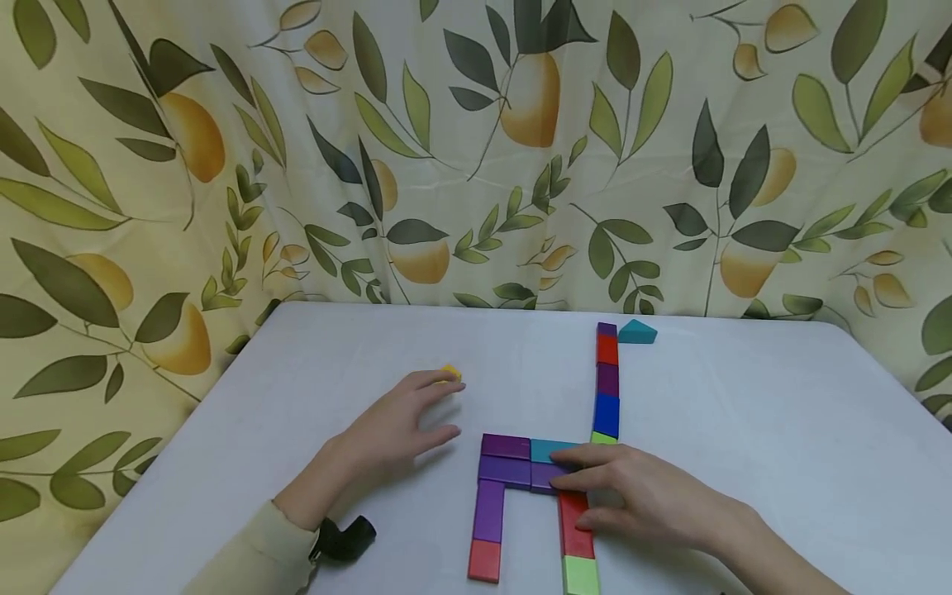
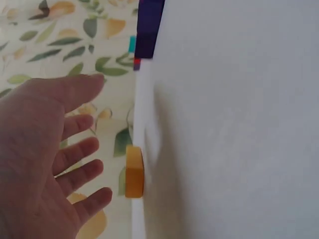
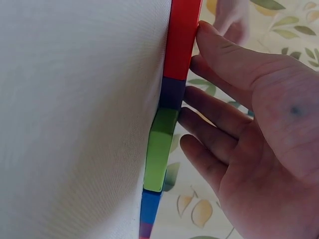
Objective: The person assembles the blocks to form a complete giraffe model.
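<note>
A white table [image 1: 744,430] stands against a curtain [image 1: 476,149] printed with leaves and fruit, and carries a flat figure of coloured blocks. The right hand [image 1: 640,492] lies flat, fingers straight and relaxed, over the middle of the figure near the table's front edge; its thumb touches the long red block [image 1: 574,529] and its fingers rest on the purple and teal blocks [image 1: 546,451] beside it, gripping nothing. The wrist view shows these fingers [image 3: 214,79] laid against the red block's side, with a green block [image 3: 159,149] next along the row. This hand hides the joint between the crossbar and the right column. The left hand [image 1: 397,426] is open, fingers spread and loose, hovering above the table left of the figure; its fingertips are just beside a small yellow block [image 1: 450,373], which lies alone nearer the middle of the table, partly hidden behind them. Whether they touch it cannot be told. A column of purple, red and blue blocks [image 1: 606,384] runs toward the back edge, ending beside a teal wedge [image 1: 636,332]. A black strap [image 1: 344,539] sits at the left wrist.
</note>
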A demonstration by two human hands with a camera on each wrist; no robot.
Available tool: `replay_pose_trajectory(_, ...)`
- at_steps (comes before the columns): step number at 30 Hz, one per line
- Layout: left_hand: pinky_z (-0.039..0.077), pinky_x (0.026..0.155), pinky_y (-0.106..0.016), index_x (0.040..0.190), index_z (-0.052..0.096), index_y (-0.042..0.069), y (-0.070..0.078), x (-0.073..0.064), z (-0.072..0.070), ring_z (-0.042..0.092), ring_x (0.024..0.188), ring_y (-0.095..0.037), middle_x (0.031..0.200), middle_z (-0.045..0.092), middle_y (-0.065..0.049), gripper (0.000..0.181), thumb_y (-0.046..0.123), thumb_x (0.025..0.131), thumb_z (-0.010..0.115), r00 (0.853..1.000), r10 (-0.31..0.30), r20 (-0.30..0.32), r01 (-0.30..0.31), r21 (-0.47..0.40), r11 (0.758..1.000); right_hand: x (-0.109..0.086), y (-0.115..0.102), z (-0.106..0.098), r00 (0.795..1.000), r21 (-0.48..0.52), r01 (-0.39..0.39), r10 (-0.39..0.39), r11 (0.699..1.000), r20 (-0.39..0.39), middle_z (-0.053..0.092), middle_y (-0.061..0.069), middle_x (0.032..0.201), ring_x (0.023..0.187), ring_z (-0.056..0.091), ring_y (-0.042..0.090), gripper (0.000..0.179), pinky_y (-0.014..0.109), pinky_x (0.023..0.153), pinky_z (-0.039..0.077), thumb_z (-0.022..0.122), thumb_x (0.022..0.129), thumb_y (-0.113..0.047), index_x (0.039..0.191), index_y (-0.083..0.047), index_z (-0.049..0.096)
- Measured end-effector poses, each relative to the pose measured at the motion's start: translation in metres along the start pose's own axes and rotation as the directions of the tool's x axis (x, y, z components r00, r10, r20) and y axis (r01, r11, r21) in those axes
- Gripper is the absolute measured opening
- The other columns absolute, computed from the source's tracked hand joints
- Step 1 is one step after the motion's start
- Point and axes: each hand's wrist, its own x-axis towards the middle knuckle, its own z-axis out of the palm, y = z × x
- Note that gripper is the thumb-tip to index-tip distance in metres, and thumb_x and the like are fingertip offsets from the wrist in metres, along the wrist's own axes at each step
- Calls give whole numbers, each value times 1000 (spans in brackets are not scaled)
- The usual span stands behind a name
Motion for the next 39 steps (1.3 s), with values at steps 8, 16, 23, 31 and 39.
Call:
replay_pose_trajectory(8, 37, 113, -42, 148, 53, 13, -19, 22, -2, 44, 136, -29, 150, 48, -9, 58, 25, 94, 73, 994, -112, 15, 111, 52, 992, -2, 2, 1, 1000, -24, 7, -7, 1000, -22, 56, -2, 143, 130, 53, 26, 41, 48, 98, 51, 69, 94, -47, 132, -30, 69)
replay_pose_trajectory(16, 48, 101, -36, 143, 57, 7, -29, 28, -1, 57, 115, -22, 135, 58, -10, 54, 17, 93, 73, 988, -155, 8, 154, 52, 987, -1, 2, 1, 999, -22, 34, -35, 999, -35, 56, 0, 143, 130, 53, 28, 43, 49, 97, 52, 66, 95, -50, 132, -29, 69)
replay_pose_trajectory(23, 50, 91, -35, 138, 61, 5, -28, 28, -2, 58, 99, -18, 122, 64, -8, 47, 12, 92, 72, 983, -181, -4, 181, 36, 983, 0, 1, 2, 999, -17, 31, -31, 999, -26, 56, 0, 143, 130, 53, 28, 44, 49, 97, 52, 67, 94, -50, 132, -28, 70)
replay_pose_trajectory(31, 51, 92, -37, 136, 64, 8, -25, 21, -2, 59, 102, -20, 122, 65, -8, 44, 10, 93, 71, 981, -192, -22, 192, 33, 981, 1, 1, 3, 999, -29, 36, -37, 999, -29, 56, 1, 143, 130, 53, 28, 43, 48, 97, 52, 68, 94, -49, 132, -28, 70)
replay_pose_trajectory(39, 52, 91, -34, 135, 66, 12, -16, 4, -1, 59, 103, -16, 123, 65, -2, 42, 14, 93, 71, 976, -216, -4, 216, -3, 976, 1, 1, 3, 999, -26, 28, -29, 999, -22, 56, 1, 143, 130, 53, 28, 44, 49, 97, 52, 67, 94, -49, 132, -28, 69)
